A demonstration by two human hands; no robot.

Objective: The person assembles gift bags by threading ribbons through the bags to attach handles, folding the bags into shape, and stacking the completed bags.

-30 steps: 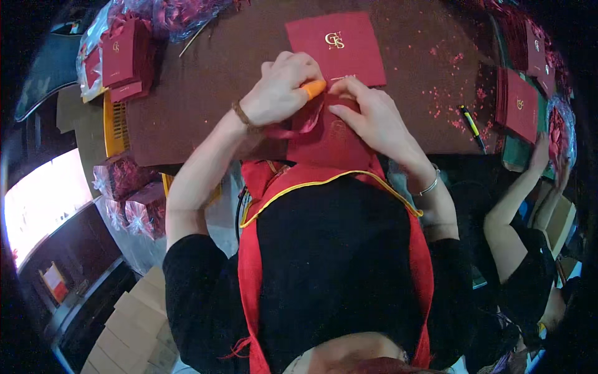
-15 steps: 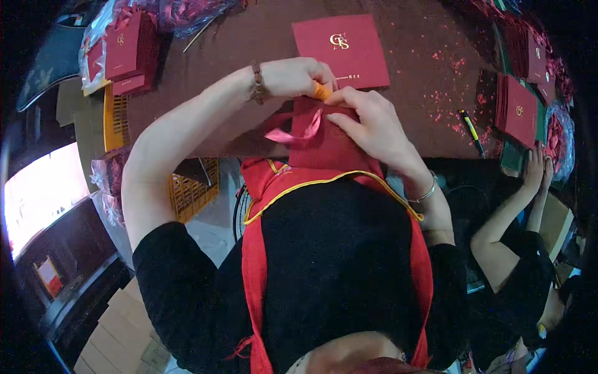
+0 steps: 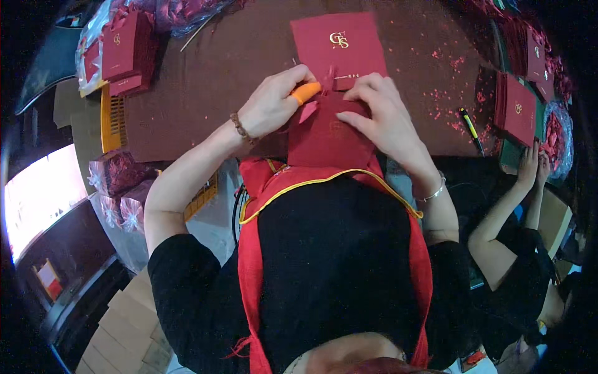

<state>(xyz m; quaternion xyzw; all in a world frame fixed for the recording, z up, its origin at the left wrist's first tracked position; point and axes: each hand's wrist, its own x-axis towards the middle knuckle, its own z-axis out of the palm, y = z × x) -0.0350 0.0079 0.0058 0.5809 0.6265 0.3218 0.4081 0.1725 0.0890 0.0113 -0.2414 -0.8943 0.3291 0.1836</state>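
Observation:
A dark red paper bag (image 3: 330,138) lies in front of me at the table's near edge, its lower end against my red apron. At its top left my left hand (image 3: 274,103) is closed, an orange finger cover (image 3: 306,93) on one finger, pinching a pink ribbon (image 3: 308,111). My right hand (image 3: 387,118) lies over the bag's upper right, thumb and forefinger apart, with nothing seen between them. Beyond both hands a second red bag (image 3: 339,53) with a gold emblem lies flat. The ribbon's far end is blurred.
Red bags (image 3: 128,50) are stacked at the far left beside plastic wrapping, above a yellow crate (image 3: 114,118). To the right are more red bags (image 3: 518,112), a yellow-and-black pen (image 3: 471,129) and scattered red scraps (image 3: 445,106). A co-worker's hands (image 3: 532,165) rest at the right edge.
My left hand has drawn left from the bag's top, and its elbow has dropped nearer. The hanging ribbon loop has gone from the left side. My right thumb and forefinger have parted.

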